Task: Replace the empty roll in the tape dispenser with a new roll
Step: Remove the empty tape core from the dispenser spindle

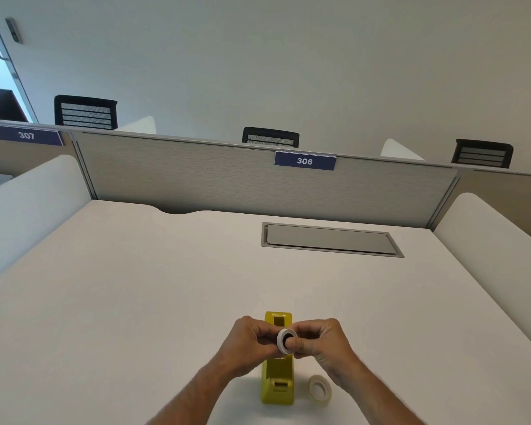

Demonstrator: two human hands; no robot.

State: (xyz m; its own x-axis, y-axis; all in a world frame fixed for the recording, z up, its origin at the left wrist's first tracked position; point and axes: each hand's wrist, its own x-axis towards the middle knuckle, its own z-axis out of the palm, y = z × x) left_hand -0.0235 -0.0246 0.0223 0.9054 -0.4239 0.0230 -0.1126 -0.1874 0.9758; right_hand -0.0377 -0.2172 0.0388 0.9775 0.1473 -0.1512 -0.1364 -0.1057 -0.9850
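A yellow tape dispenser (277, 381) stands on the white desk (135, 302), near its front edge. Both hands hover just above the dispenser's middle. My left hand (248, 342) and my right hand (322, 340) pinch a small white ring with a dark centre (284, 337) between them; it looks like a bare tape core on a hub. A roll of clear tape (320, 387) lies flat on the desk to the right of the dispenser, beside my right wrist.
A grey cable hatch (328, 239) is set into the desk further back. A grey partition (227, 176) with a "306" label closes off the far side, and white side panels (28, 207) flank the desk. Black chair backs show beyond.
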